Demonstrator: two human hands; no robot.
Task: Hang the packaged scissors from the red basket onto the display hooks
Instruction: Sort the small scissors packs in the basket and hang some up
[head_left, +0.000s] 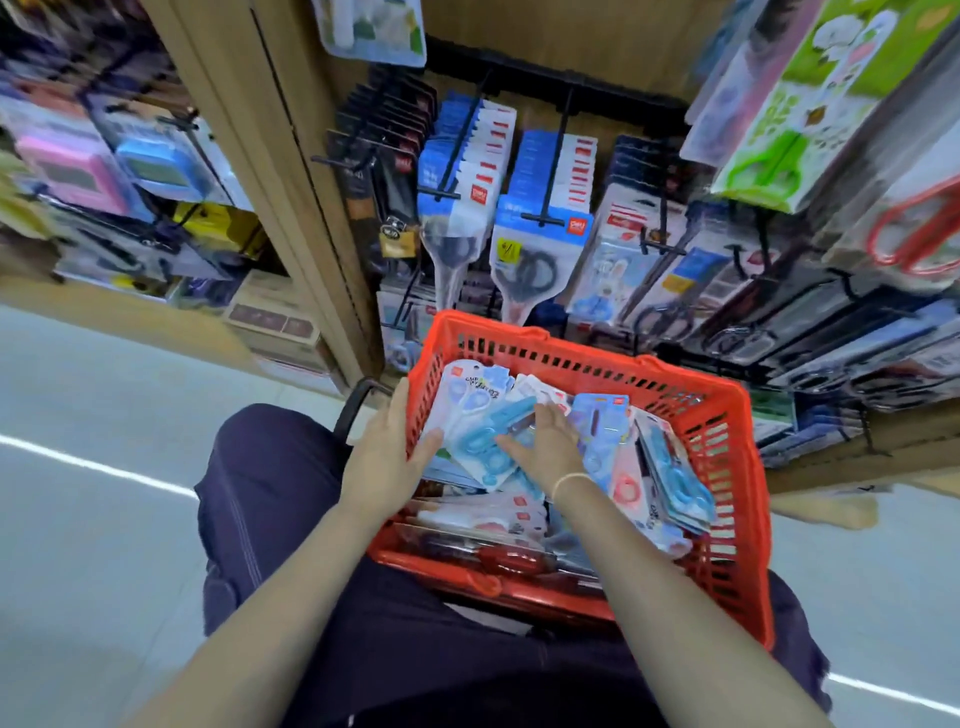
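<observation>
Blurred display hooks (543, 221); basket (737, 426) bottom hidden.

The red slatted plastic basket (717, 415) rests on the person's lap, before the wooden display rack with black wire hooks (545, 197). In it lie blue carded scissors packs (483, 441), the left hand (384, 452) at its left wall, the right hand (545, 441) on the packs.

My basket (722, 431) is bright red with a slotted lattice wall. The scissors packs (483, 431) in it are mostly pale blue and white, one near the right pink. My trousers (270, 499) are dark navy. Far packs (545, 218) on the hooks are blue with red labels.
</observation>
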